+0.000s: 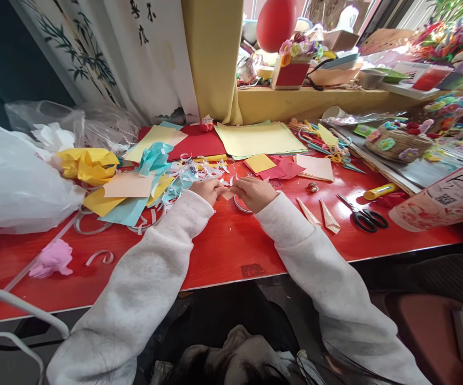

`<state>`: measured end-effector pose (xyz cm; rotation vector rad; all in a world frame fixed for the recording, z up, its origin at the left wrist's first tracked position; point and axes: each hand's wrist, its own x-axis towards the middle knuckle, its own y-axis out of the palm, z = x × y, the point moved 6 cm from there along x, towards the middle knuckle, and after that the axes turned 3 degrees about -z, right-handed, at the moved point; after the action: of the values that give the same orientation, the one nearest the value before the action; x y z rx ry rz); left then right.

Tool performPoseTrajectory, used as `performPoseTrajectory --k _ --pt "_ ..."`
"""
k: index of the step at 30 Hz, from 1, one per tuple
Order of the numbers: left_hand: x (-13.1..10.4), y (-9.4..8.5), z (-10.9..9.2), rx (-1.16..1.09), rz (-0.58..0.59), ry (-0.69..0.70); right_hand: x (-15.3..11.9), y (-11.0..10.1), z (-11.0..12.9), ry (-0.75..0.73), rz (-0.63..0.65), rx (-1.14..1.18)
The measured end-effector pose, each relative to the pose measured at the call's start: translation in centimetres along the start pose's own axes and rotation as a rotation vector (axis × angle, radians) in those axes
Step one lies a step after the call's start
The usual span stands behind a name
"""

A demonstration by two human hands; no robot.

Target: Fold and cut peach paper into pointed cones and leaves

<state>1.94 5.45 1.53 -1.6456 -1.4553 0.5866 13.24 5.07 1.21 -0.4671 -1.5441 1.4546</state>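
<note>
Over the middle of the red table [231, 251], my left hand [209, 190] and my right hand [252, 192] pinch a small piece of pale pink paper [227, 195] between them. Fingers of both hands are closed on it, and they cover most of its edges. Just below the right hand lies part of a ring-shaped roll of tape [241, 204]. To the right of that hand are two narrow folded paper cones [329, 216] in pale pink. Black-handled scissors [363, 214] rest beyond them, with blades partly apart.
Crumpled yellow paper [89, 164], teal paper [156, 158] and curled white strips pile up at left, beside a white plastic bag [18, 176]. Yellow sheets [261, 139] lie at the back. A tilted printed cup [440, 195] and a yellow glue stick [380, 191] are at right.
</note>
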Motion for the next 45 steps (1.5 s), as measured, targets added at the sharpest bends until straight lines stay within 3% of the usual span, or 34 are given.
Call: performPoseTrajectory --k 12,20,33,37,45 --pt "0.1 1.3 1.3 -0.187 0.214 -0.050 0.0 -0.4 0.4 -0.113 -0.083 -0.016" --pt "0.1 1.0 0.9 -0.210 0.110 -0.064 0.0 -0.5 0.0 -0.033 -0.020 0.020" --pt "0.0 1.9 1.1 -0.201 0.185 -0.053 -0.2 -0.5 0.2 -0.044 -0.085 0.018" --pt "-0.1 1.8 1.0 -0.208 0.194 -0.091 -0.2 -0.6 0.2 -0.030 -0.063 0.050" --pt "0.3 1.8 1.4 -0.102 0.172 -0.038 -0.2 -0.6 -0.2 0.012 -0.012 0.096"
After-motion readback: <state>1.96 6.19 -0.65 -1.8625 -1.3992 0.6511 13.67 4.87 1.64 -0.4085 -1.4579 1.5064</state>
